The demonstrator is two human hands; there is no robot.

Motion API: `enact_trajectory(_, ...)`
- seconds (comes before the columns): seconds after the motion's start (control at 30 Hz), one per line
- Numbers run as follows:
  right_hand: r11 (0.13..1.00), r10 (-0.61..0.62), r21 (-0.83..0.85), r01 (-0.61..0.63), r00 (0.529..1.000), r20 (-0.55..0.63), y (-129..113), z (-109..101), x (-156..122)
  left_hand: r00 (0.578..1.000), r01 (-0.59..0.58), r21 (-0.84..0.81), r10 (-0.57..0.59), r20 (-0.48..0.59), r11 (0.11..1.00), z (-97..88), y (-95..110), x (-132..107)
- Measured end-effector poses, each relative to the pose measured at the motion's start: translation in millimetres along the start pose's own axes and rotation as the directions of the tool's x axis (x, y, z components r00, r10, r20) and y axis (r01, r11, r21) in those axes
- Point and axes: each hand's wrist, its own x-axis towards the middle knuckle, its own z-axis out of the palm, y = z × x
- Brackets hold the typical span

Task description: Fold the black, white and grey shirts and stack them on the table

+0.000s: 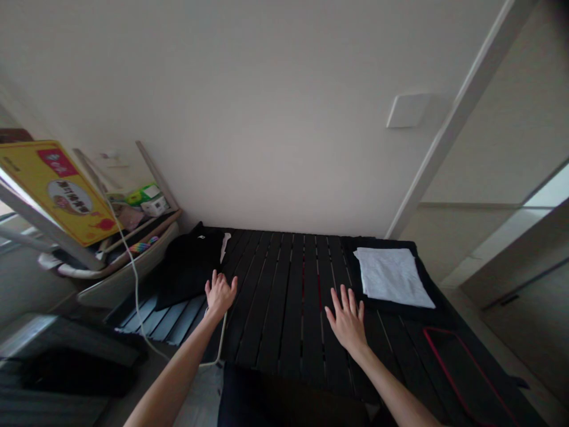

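Observation:
Over the black slatted table [288, 296], my left hand [220, 293] is open with its fingers apart, close to the right edge of a black cloth item [191, 267]. A narrow white strip [225, 246] shows along that item's edge. My right hand [347, 319] is open too, fingers spread, above the slats and left of a folded light grey cloth [393, 276]. The grey cloth lies on a folded black cloth [409, 246]. Neither hand holds anything. Whether the hands touch the table I cannot tell.
A red-edged dark flat object [466, 373] lies at the table's right front. To the left stand a rack with a yellow box [57, 190] and small packets, a white cable [136, 279] and a dark case [66, 356]. A wall [275, 130] rises behind the table.

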Motion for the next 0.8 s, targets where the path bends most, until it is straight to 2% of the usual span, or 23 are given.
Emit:
enact_trajectory(0.1,1.0,-0.016,0.003,0.016,1.0,0.018,-1.9,-1.4,-4.2,0.996,0.054,-0.029,-0.052,0.067,0.998,-3.7,6.4,5.0)
enact_trajectory(0.2,1.0,0.002,0.009,-0.002,1.0,0.025,0.7,-0.8,-6.9,0.968,0.16,0.003,-0.157,0.198,0.987,-3.0,-3.0,14.1)
enact_trajectory(0.27,1.0,0.012,0.015,-0.013,1.0,0.028,2.9,0.2,-7.8,0.958,0.179,0.067,-0.19,0.217,0.981,-2.1,-13.0,18.7)
enact_trajectory(0.43,0.999,0.015,0.049,-0.016,1.0,0.024,3.7,-0.2,-8.3,0.967,0.193,0.129,-0.21,0.142,0.973,-11.4,-32.2,24.0)
enact_trajectory(0.6,0.998,0.024,0.06,-0.025,0.999,0.022,1.9,-2.1,-9.1,0.989,0.116,0.094,-0.124,0.083,0.989,-35.9,-41.9,28.0)
enact_trajectory(0.7,0.999,0.016,0.045,-0.017,1.0,0.014,1.0,-1.0,-9.0,0.999,0.044,0.078,-0.044,0.005,0.996,-52.7,-32.3,27.6)
enact_trajectory(0.8,0.999,0.006,0.04,-0.007,1.0,0.013,-0.4,0.5,-8.4,0.991,-0.086,-0.001,0.086,-0.101,0.996,-70.2,-2.8,19.9)
